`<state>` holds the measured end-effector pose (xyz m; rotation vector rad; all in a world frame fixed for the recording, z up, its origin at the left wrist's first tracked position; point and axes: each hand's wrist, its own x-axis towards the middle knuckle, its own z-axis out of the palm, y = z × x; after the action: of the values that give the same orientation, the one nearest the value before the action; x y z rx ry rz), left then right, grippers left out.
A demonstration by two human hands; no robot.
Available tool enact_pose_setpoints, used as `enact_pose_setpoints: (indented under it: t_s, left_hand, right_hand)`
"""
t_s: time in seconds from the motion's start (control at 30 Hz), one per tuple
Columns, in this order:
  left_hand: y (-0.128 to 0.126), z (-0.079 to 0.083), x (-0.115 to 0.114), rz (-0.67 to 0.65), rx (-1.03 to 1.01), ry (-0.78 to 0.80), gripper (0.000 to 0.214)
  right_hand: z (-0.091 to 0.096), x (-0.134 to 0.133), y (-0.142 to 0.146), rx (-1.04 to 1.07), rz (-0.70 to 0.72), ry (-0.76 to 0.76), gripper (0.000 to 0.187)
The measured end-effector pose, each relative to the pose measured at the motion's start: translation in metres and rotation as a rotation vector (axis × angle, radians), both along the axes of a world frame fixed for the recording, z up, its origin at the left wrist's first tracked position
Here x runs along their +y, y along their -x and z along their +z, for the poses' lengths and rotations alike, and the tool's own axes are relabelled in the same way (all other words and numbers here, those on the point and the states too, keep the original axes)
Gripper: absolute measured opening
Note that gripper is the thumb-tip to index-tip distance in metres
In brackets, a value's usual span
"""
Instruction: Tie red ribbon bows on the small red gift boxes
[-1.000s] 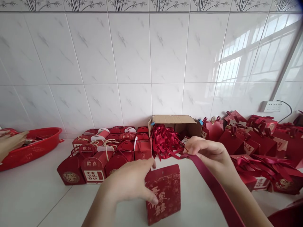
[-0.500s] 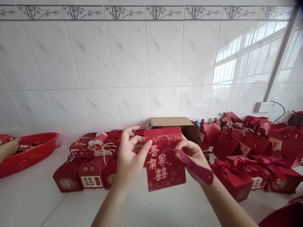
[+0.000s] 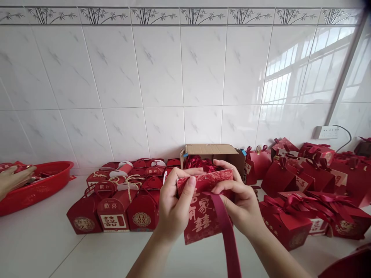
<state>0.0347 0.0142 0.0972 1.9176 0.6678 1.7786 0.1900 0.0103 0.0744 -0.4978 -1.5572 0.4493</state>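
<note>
I hold a flat red gift bag (image 3: 203,216) with gold characters upright above the white counter. My left hand (image 3: 174,204) grips its left edge, thumb on the front face and fingers curled over the top. My right hand (image 3: 240,200) pinches a dark red ribbon (image 3: 226,231) against the bag's upper front; the ribbon hangs down past the bottom of the view. Behind the bag lies a pile of red ribbons (image 3: 199,162) in front of a cardboard box (image 3: 214,152).
Finished red gift boxes (image 3: 121,200) crowd the counter at left, ribboned ones (image 3: 307,181) at right. A red basin (image 3: 37,185) sits far left, with another person's hand (image 3: 14,177) at it. A wall socket (image 3: 326,132) is at right.
The bag went from lying on the counter to being lifted upright in both hands. My right hand brought the ribbon's end to the bag's front near the top.
</note>
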Motion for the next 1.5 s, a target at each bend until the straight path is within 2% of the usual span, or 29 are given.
enact_pose_setpoints:
  t_s: [0.07,0.2,0.4,0.5,0.6,0.67,0.77,0.87,0.97,1.03,1.13,1.3,1.4,1.5]
  left_hand:
    - [0.001,-0.001,0.000,0.024,0.037,-0.038,0.011]
    - [0.002,-0.004,0.001,0.088,0.131,-0.216,0.008]
    - [-0.001,-0.006,0.002,0.031,0.156,-0.302,0.010]
    - [-0.003,-0.008,0.001,-0.015,0.141,-0.317,0.009]
    - [-0.007,-0.014,0.002,-0.054,0.103,-0.312,0.009]
    - [-0.010,-0.018,0.005,-0.051,0.112,-0.285,0.009]
    - [-0.013,-0.018,0.011,0.054,0.062,-0.279,0.023]
    - [-0.008,-0.010,0.012,0.281,-0.047,-0.466,0.038]
    - [0.004,0.002,0.007,0.552,0.093,-0.653,0.036]
    - [0.012,0.009,0.004,0.600,0.242,-0.615,0.034]
    - [0.019,0.012,0.001,0.459,0.326,-0.394,0.024]
    - [0.018,0.013,-0.008,0.162,0.222,0.040,0.008]
    - [0.014,0.017,-0.016,0.012,0.158,0.122,0.005]
    - [0.013,0.018,-0.020,-0.063,0.165,0.129,0.004]
  right_hand:
    - [0.002,-0.001,0.000,-0.019,0.009,0.047,0.006]
    - [0.004,-0.006,0.001,0.005,0.003,0.100,0.007]
    - [0.004,-0.008,0.001,0.029,-0.069,0.057,0.009]
    - [0.002,-0.008,0.003,0.054,-0.114,-0.022,0.011]
    - [0.001,-0.007,0.005,0.168,-0.130,-0.062,0.034]
    - [0.002,-0.005,0.004,0.173,-0.117,0.030,0.038]
    - [0.004,-0.002,0.001,0.131,-0.163,0.211,0.019]
    - [0.007,-0.001,-0.001,0.115,-0.208,0.279,0.024]
    - [0.008,0.000,-0.001,0.028,-0.185,0.280,0.023]
    - [0.008,-0.002,-0.002,-0.041,-0.187,0.226,0.021]
    - [0.007,-0.006,-0.003,-0.164,-0.224,0.091,0.018]
    - [0.005,-0.014,-0.003,-0.338,-0.305,-0.145,0.016]
    - [0.006,-0.016,-0.003,-0.351,-0.352,-0.254,0.018]
    - [0.007,-0.016,-0.004,-0.339,-0.375,-0.283,0.019]
